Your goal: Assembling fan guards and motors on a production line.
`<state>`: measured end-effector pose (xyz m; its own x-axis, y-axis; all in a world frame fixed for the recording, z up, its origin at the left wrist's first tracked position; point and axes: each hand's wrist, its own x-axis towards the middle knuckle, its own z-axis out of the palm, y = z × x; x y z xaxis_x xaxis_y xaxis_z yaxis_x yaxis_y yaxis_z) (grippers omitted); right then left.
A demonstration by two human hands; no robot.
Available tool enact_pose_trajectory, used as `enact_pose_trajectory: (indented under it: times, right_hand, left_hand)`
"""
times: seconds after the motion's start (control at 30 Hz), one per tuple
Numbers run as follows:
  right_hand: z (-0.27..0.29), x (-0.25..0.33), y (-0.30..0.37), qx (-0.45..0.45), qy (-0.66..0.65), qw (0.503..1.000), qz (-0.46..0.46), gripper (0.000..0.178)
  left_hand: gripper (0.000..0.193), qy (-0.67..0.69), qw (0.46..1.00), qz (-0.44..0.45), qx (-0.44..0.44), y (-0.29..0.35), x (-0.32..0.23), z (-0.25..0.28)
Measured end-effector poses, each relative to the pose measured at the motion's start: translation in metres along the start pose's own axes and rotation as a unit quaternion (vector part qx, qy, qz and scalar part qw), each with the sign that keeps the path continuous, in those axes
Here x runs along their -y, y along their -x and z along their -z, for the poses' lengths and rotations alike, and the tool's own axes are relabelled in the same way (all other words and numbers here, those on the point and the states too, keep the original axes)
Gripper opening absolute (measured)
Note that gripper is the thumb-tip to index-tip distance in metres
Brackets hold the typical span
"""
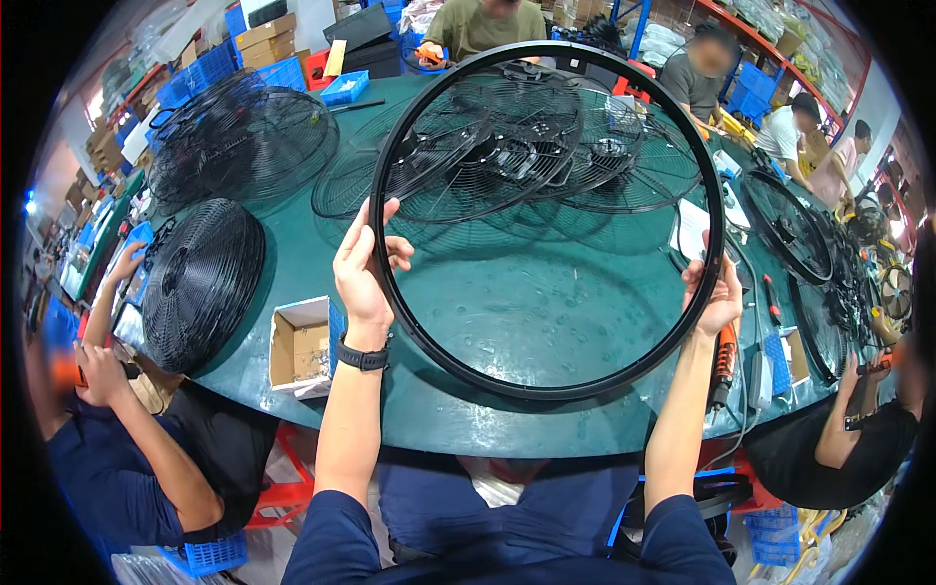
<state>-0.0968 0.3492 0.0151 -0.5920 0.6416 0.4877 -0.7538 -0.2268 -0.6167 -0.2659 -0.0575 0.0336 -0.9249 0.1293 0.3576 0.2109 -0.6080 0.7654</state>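
Observation:
A large black hoop (544, 392), which looks like the rim ring of a fan guard, is held up above the green table (487, 429), tilted so that I look through it. My left hand (361, 283) grips its left side, the fingers curling around the band. At the right side, my right hand (720, 294) is closed on the same hoop. Through and behind it lie several overlapping black wire fan grilles (526, 161), some with dark hub plates at their centres. An orange and black power screwdriver (723, 363) lies on the table just below my right hand.
An open cardboard box (298, 353) of small parts stands left of my left forearm. Farther left are a domed stack of wire grilles (203, 283) and a looser pile (249, 141). A red-handled screwdriver (771, 300) lies right. Co-workers sit on both sides and across.

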Motion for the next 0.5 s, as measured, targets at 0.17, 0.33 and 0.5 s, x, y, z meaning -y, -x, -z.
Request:
enact_pose_trajectory:
  times: [0.17,0.33,0.5]
  right_hand:
    - [0.005,0.003,-0.003,-0.003,0.015,1.0,-0.001,0.039]
    - [0.014,0.005,-0.007,0.048,-0.039,0.998,-0.007,0.042]
    - [0.012,0.004,-0.002,0.009,-0.024,1.0,-0.017,0.041]
  left_hand:
    - [0.045,0.026,1.0,0.002,-0.003,-0.001,0.002,-0.002]
    - [0.043,0.036,0.999,-0.012,0.015,-0.001,0.003,-0.002]
    - [0.043,0.016,1.0,-0.011,0.001,0.004,0.004,0.001]
